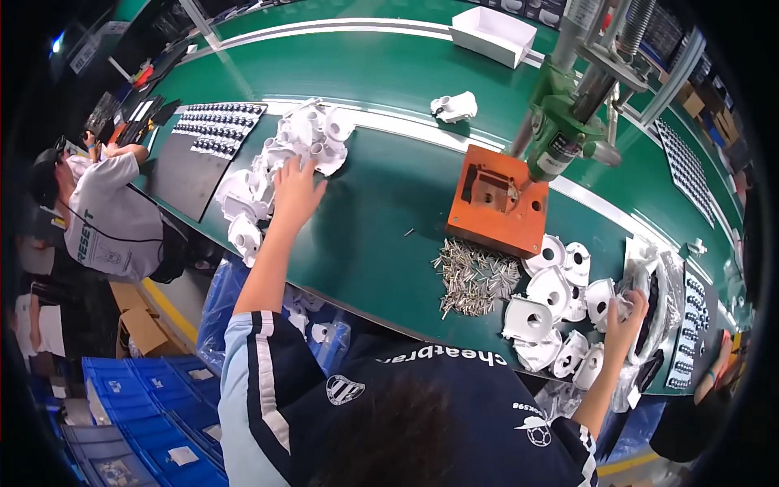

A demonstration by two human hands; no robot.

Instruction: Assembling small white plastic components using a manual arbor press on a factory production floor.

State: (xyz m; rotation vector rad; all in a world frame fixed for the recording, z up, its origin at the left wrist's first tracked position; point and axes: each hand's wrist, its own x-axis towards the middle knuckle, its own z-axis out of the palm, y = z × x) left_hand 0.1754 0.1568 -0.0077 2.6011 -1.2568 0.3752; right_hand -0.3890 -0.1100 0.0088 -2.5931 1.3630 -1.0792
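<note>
The person wears a dark navy short-sleeved jersey [389,406] of smooth sports fabric. The left sleeve [251,365] is pale blue with two dark stripes running down it and ends above the elbow. A round white crest sits on the left side of the back, a small white ball-like emblem on the right, and a line of white lettering crosses the upper back. The right sleeve hem [580,442] shows a white trim. Both forearms are bare, and so are the left hand [296,191] and the right hand [626,318], with no gloves, rings or watch visible.
</note>
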